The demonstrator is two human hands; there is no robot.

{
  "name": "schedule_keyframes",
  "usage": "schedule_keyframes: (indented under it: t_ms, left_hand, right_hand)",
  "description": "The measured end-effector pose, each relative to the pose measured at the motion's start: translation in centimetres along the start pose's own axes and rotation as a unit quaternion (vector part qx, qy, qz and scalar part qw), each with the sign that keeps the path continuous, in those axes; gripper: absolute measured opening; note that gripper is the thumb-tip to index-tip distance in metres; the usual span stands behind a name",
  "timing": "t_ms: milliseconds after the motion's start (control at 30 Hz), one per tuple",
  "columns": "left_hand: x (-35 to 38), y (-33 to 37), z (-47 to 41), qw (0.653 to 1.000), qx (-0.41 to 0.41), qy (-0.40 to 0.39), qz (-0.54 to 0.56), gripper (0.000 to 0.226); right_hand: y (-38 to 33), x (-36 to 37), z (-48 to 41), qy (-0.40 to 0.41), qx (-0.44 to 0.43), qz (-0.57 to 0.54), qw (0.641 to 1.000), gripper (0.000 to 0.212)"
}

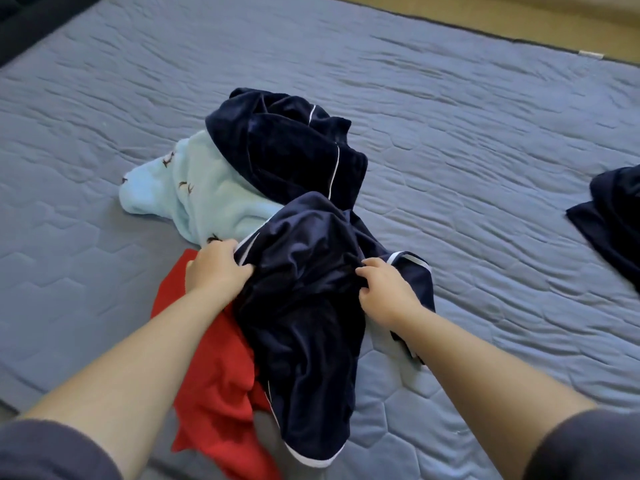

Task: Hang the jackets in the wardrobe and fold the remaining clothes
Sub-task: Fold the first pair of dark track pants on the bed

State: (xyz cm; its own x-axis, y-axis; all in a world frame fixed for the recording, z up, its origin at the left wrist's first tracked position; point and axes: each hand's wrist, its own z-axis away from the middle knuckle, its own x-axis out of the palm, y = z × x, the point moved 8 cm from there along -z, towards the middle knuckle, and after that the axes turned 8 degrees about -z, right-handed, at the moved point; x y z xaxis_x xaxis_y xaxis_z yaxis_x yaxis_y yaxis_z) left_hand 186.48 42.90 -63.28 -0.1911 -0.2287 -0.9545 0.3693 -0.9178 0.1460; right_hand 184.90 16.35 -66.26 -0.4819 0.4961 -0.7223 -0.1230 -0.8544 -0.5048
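On the quilted blue-grey bed cover [485,133] lies a loose heap of clothes, and the piece in hand is the dark navy velvety garment with white piping [311,323], at the near end of the heap between the two forearms. The left hand [218,268] grips it at its upper left edge, beside the white trim, with the fingers [239,266] curled into the cloth. The right hand [384,289] holds a bunched fold on the opposite side, fingers [365,271] pinched down into the pile. The fabric looks soft, limp and fairly light, with a slight sheen, so it will probably sag and slide rather than keep any shape. The piped hems and seams are the firmest places to take hold, ideally two matching corners so it hangs flat when lifted. Its lower part drapes over a bright red cloth garment [214,393], which could be dragged along. A pale blue fleece garment with small dark motifs [207,199] lies behind the left hand, touching it. Behind that is a second dark navy piped bundle [287,147]. Whether it is a separate piece or part of the held one cannot be told from this angle. Another dark navy cloth [609,216] lies well apart at the right edge.
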Motion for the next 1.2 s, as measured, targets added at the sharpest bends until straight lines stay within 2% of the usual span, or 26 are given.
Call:
schedule_keyframes:
  t_ms: [67, 167, 300, 367, 433, 467, 567, 700, 767, 867, 967, 1000, 1067, 1133, 1200]
  left_hand:
    - [-1.5, 1.2, 1.3, 0.997, 0.045, 0.042, 0.04, 0.014]
    - [-4.2, 3.3, 3.4, 0.978, 0.093, 0.066, 0.172, 0.01]
    - [-11.2, 10.3, 8.6, 0.924, 0.244, 0.041, 0.292, 0.006]
    - [-14.8, 14.5, 12.4, 0.893, 0.337, 0.01, 0.297, 0.011]
    - [-18.4, 18.4, 16.9, 0.871, 0.416, 0.002, 0.261, 0.009]
    - [-20.2, 20.1, 19.2, 0.861, 0.448, 0.009, 0.241, 0.009]
    - [-26.3, 24.0, 25.9, 0.837, 0.506, 0.04, 0.207, 0.014]
    - [-33.8, 26.8, 34.3, 0.807, 0.563, 0.092, 0.154, 0.018]
    - [-36.2, 27.4, 38.1, 0.803, 0.575, 0.108, 0.116, 0.016]
    - [-38.3, 27.8, 41.9, 0.829, 0.544, 0.123, 0.035, 0.017]
    - [-40.0, 27.5, 44.5, 0.874, 0.473, 0.106, 0.008, 0.023]
    - [-40.7, 27.4, 45.4, 0.882, 0.458, 0.097, 0.05, 0.03]
    - [-42.3, 27.3, 47.1, 0.886, 0.42, 0.059, 0.188, 0.025]
    - [-44.1, 27.6, 49.1, 0.856, 0.392, 0.023, 0.336, 0.016]
    - [-46.0, 28.6, 51.5, 0.817, 0.398, 0.021, 0.417, 0.018]
  right_hand:
    - [0.8, -1.3, 1.3, 0.032, 0.009, -0.002, 0.999, 0.044]
    - [2.6, -3.3, 3.2, 0.051, 0.045, 0.027, 0.997, 0.038]
    - [4.9, -8.3, 8.5, 0.039, 0.127, 0.051, 0.99, 0.028]
    - [3.9, -11.3, 11.2, 0.066, 0.079, 0.008, 0.995, 0.044]
    - [0.8, -14.6, 14.2, 0.095, -0.03, -0.079, 0.992, 0.071]
    - [-1.3, -16.3, 15.9, 0.099, -0.091, -0.113, 0.984, 0.077]
    - [-6.2, -21.6, 22.3, 0.109, -0.233, -0.201, 0.945, 0.063]
    - [-8.3, -27.4, 31.1, 0.116, -0.259, -0.262, 0.922, 0.043]
    - [-8.9, -29.8, 35.4, 0.117, -0.283, -0.262, 0.915, 0.03]
    - [-8.1, -34.4, 41.6, 0.159, -0.287, -0.284, 0.901, 0.007]
    - [-6.8, -39.2, 47.7, 0.18, -0.281, -0.344, 0.877, 0.015]
    - [-6.5, -40.7, 49.7, 0.185, -0.285, -0.347, 0.874, 0.015]
    - [-6.1, -43.3, 53.4, 0.202, -0.301, -0.336, 0.869, 0.013]
    - [-5.3, -45.5, 57.0, 0.231, -0.318, -0.32, 0.862, 0.013]
    - [-4.7, -46.9, 60.0, 0.247, -0.331, -0.301, 0.86, 0.015]
